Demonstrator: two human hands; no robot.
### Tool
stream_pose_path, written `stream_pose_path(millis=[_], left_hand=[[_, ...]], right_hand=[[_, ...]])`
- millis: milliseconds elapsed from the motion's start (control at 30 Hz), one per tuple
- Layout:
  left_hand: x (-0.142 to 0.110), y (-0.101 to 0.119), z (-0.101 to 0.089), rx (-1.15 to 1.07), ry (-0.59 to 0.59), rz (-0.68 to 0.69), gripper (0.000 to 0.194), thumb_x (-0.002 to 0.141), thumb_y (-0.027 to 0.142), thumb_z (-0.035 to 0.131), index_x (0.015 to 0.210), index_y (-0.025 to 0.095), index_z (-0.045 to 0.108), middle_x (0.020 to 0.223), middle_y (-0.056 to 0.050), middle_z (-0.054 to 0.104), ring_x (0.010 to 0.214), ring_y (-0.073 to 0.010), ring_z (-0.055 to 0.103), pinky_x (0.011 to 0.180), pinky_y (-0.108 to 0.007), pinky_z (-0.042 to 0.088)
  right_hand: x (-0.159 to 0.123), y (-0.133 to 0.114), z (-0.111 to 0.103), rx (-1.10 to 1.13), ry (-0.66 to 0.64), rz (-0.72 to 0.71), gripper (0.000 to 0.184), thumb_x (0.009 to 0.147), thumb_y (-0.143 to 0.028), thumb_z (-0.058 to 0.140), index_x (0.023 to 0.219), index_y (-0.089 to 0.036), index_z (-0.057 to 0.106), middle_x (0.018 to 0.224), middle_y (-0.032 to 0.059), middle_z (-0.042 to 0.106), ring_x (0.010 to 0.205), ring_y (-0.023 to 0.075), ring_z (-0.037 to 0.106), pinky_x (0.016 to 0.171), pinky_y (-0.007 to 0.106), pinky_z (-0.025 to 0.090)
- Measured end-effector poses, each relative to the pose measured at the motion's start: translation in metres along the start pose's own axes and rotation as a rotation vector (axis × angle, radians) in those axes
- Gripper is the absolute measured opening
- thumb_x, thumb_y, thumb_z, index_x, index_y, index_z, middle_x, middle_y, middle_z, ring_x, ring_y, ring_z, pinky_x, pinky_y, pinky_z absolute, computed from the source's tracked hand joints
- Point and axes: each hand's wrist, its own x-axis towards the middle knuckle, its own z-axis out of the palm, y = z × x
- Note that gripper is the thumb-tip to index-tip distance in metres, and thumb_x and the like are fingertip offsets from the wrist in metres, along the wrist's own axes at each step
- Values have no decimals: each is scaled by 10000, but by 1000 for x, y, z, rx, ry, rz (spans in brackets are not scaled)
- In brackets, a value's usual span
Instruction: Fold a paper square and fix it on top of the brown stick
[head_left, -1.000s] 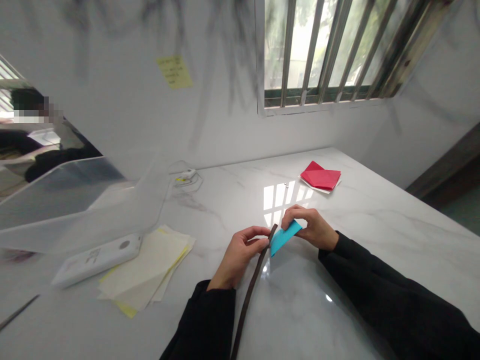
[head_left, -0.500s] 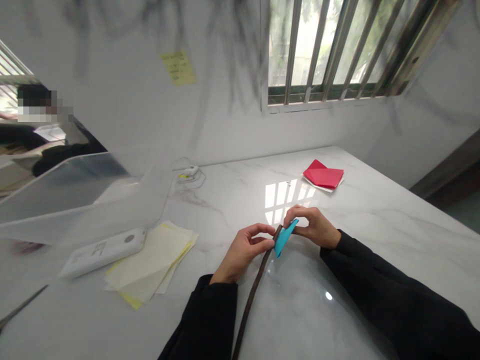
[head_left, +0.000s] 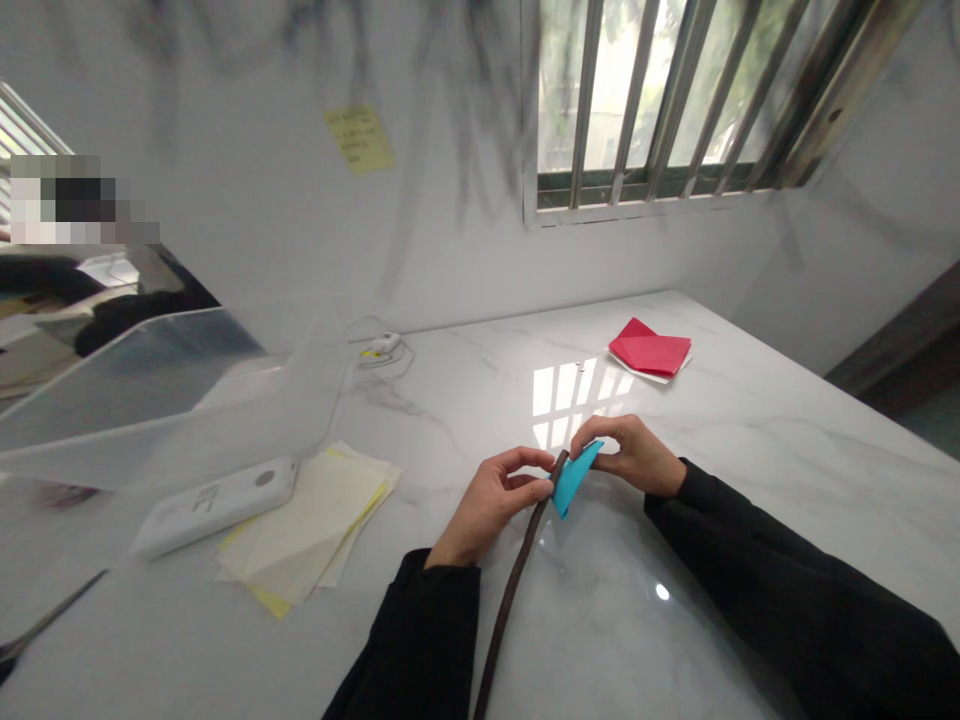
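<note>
A small folded blue paper (head_left: 573, 476) stands on edge between my two hands above the white marble table (head_left: 750, 450). My right hand (head_left: 634, 455) pinches its upper right end, fingers closed. My left hand (head_left: 495, 500) pinches its lower left edge with thumb and forefinger. A dark brown strap (head_left: 517, 590) runs from the paper toward me, passing between my black sleeves.
Folded red paper (head_left: 649, 353) lies far right near the wall. Pale yellow sheets (head_left: 315, 525) and a white device (head_left: 214, 505) lie to the left, behind them a clear plastic sheet (head_left: 150, 400). A small white gadget with a cable (head_left: 381, 347) sits by the wall. Another person is seen far left.
The blue paper has turned from lying flatter and wide to standing narrow on edge, and my hands have drawn closer together on it.
</note>
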Motion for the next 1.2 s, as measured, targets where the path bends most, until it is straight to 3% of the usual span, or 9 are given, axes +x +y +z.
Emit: stream_pose_path(millis=[267, 400, 600, 733, 833, 1000, 1200], left_hand=[[-2, 1, 0, 13, -94, -18, 343, 792, 345, 840, 1062, 177, 711, 918, -50, 756, 856, -190, 715, 831, -297, 522], [-1, -1, 1, -28, -109, 10, 347, 768, 355, 864, 1015, 185, 690, 1025, -60, 755, 907, -213, 721, 864, -326, 545], [0, 2, 2, -40, -112, 13, 391, 749, 375, 881, 1030, 188, 682, 1106, -76, 746, 973, -246, 723, 924, -375, 557], [1, 1, 0, -20, -88, 25, 328, 772, 354, 863, 982, 178, 682, 1048, -59, 743, 932, -212, 713, 870, -321, 551], [2, -2, -2, 7, -43, 47, 314, 828, 364, 811, 1053, 178, 695, 1094, -76, 741, 941, -202, 704, 853, -308, 546], [3, -4, -3, 3, -22, 14, 442, 853, 377, 784, 1230, 177, 670, 1233, -134, 716, 975, -226, 717, 944, -389, 548], [4, -4, -2, 11, -49, -26, 442, 831, 316, 805, 1237, 174, 699, 1120, -117, 759, 875, -175, 682, 851, -312, 523]], right_hand=[[1, -2, 3, 246, -24, 210, 319, 752, -419, 871, 918, -180, 740, 862, 27, 729, 812, 199, 685, 817, 351, 573], [2, 0, 10, 419, -69, 319, 403, 737, -434, 882, 1011, -188, 718, 895, 21, 733, 799, 193, 684, 735, 306, 558], [4, -2, 17, 558, -65, 383, 432, 720, -428, 884, 1044, -191, 725, 975, 33, 763, 854, 209, 703, 798, 327, 559], [3, -2, 17, 573, -67, 365, 397, 745, -416, 873, 1034, -180, 737, 958, 33, 761, 842, 193, 696, 787, 304, 553], [4, 3, 15, 659, 10, 385, 435, 751, -422, 874, 1082, -182, 727, 992, 40, 761, 868, 195, 706, 812, 311, 563], [8, 20, 0, 741, 184, 428, 542, 684, -404, 927, 1116, -164, 706, 976, 57, 756, 855, 206, 708, 809, 338, 573], [9, 24, -15, 757, 255, 443, 642, 676, -373, 939, 1228, -210, 656, 1016, 51, 731, 883, 194, 689, 797, 319, 568]])
